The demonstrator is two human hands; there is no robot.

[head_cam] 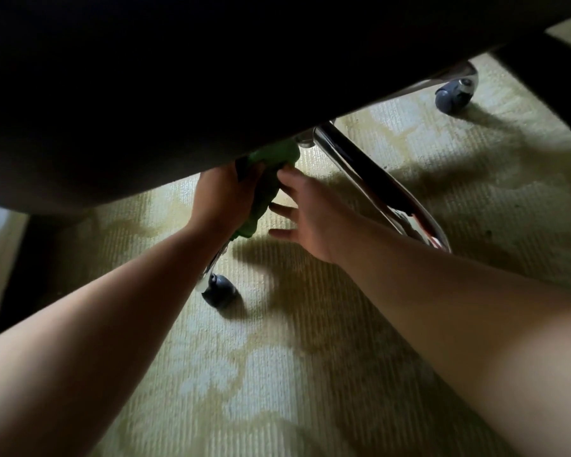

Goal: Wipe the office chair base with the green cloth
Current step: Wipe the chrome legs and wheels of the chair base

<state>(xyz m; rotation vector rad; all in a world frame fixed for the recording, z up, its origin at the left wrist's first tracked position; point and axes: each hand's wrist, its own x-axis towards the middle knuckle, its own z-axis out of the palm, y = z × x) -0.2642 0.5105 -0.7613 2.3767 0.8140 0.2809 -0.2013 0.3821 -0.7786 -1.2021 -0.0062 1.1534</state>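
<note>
The green cloth [265, 189] is draped along a chrome leg of the office chair base, just under the dark seat. My left hand [223, 192] grips the cloth's upper part around that leg. My right hand [305, 209] lies beside the cloth with fingers spread and straight, its fingertips touching the cloth's right edge. A second chrome leg [370, 179] runs down to the right from the hub. The hub itself is mostly hidden by the seat.
The dark chair seat [178, 77] fills the top of the view. Grey casters stand on the pale patterned carpet: one near my left forearm [220, 293], another at the far right [454, 94]. A dark strip runs along the left edge.
</note>
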